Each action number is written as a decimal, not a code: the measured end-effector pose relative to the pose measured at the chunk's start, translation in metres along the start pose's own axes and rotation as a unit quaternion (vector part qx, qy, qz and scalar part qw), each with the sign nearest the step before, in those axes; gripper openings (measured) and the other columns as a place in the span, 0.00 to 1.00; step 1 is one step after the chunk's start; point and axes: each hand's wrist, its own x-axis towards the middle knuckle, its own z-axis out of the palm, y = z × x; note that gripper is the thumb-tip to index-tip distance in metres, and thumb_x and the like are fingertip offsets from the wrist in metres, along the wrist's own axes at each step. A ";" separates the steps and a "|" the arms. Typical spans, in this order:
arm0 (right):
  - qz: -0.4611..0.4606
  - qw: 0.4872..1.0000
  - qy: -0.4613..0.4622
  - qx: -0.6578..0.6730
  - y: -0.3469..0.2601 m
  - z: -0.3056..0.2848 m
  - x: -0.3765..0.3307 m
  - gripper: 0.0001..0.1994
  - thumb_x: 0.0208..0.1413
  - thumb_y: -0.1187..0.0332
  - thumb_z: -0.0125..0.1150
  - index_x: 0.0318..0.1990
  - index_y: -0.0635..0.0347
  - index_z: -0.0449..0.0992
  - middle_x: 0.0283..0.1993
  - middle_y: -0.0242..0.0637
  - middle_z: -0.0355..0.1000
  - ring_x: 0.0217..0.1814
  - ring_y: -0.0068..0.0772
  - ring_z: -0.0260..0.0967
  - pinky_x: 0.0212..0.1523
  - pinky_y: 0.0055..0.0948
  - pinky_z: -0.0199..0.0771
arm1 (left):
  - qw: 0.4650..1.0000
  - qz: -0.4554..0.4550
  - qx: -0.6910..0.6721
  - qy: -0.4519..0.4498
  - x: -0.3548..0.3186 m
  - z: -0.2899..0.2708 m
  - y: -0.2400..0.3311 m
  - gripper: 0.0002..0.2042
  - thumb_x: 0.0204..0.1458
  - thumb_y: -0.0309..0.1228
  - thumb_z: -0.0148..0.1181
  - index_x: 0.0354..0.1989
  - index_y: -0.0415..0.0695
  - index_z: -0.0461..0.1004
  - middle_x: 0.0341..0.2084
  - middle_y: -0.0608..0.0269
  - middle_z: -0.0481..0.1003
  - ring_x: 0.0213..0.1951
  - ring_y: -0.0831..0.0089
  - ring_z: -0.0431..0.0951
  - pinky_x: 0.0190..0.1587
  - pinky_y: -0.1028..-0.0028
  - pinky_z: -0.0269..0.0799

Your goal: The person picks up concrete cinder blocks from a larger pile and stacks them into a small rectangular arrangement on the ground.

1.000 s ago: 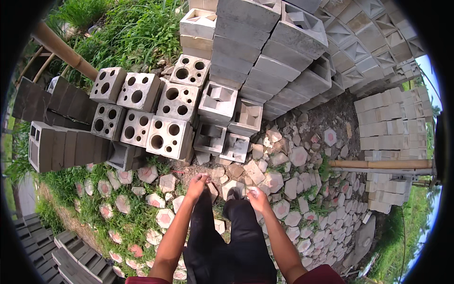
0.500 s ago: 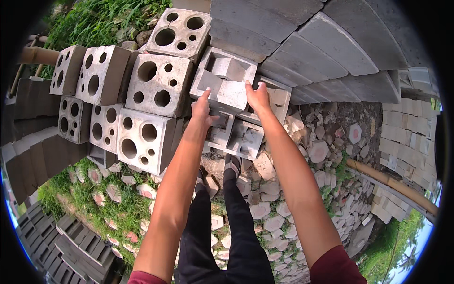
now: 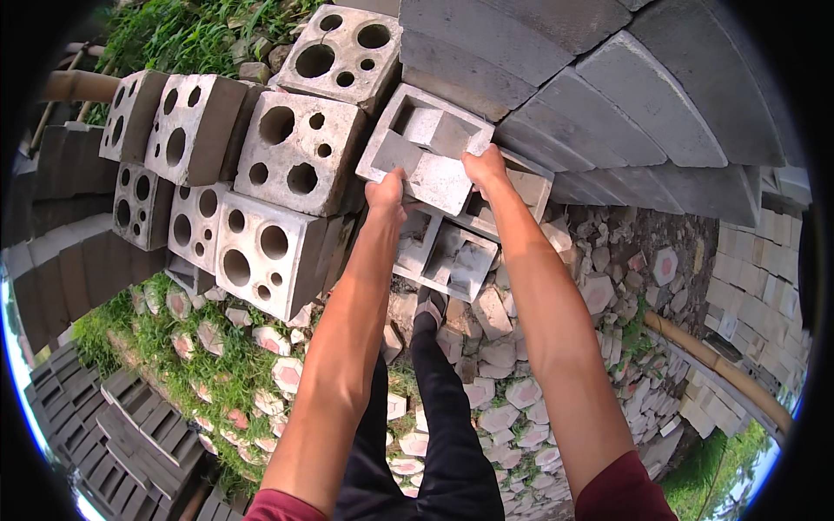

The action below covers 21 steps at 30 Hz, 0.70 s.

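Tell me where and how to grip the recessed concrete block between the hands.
Probably grip the recessed block by its near edge and right side, from the person's side: those straight edges are exposed, while holed blocks and a tall grey stack crowd its left and far sides.

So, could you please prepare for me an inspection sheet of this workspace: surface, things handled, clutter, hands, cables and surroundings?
Surface: uneven ground of paving stones with grass growing between.
Things handled: one pale grey open block; similar small blocks just below it in the picture. Whether it is lifted clear is not certain.
Clutter: loose stones right of the small blocks.
Hands: left hand grips the block's near-left edge; right hand its right edge.
Cables: nothing clearly seen.
Surroundings: blocks with round holes at left, a taller grey stack upper right, a pole at right.
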 end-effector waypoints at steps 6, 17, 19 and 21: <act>-0.154 0.978 0.137 0.006 0.040 -0.014 -0.097 0.30 0.49 0.64 0.60 0.57 0.72 0.57 0.52 0.60 0.66 0.55 0.58 0.64 0.57 0.42 0.63 | 0.992 0.092 -0.015 -0.085 -0.070 -0.037 -0.023 0.17 0.45 0.22 0.52 0.46 0.35 0.66 0.37 0.52 0.71 0.37 0.58 0.75 0.35 0.50 0.77; 0.048 0.677 -0.254 0.689 0.086 -0.112 -0.380 0.44 0.53 0.31 0.33 0.65 0.61 0.51 0.66 0.45 0.53 0.69 0.47 0.49 0.67 0.51 0.43 | 0.922 0.206 0.206 -0.254 -0.258 -0.182 0.024 0.25 0.37 0.15 0.58 0.49 0.34 0.65 0.42 0.59 0.73 0.45 0.69 0.73 0.50 0.71 0.68; 0.072 0.743 -0.249 0.617 0.095 -0.100 -0.405 0.47 0.50 0.28 0.34 0.61 0.64 0.58 0.63 0.45 0.59 0.66 0.40 0.55 0.66 0.41 0.48 | 0.862 0.281 0.295 -0.301 -0.294 -0.198 0.041 0.30 0.38 0.17 0.60 0.56 0.33 0.61 0.46 0.59 0.72 0.48 0.71 0.71 0.53 0.72 0.65; 0.114 0.684 -0.197 0.693 0.112 -0.066 -0.423 0.34 0.58 0.39 0.39 0.58 0.61 0.64 0.57 0.43 0.66 0.58 0.41 0.65 0.58 0.41 0.62 | 0.846 0.292 0.305 -0.326 -0.329 -0.205 0.050 0.34 0.39 0.17 0.60 0.60 0.35 0.57 0.48 0.57 0.72 0.50 0.71 0.70 0.54 0.72 0.63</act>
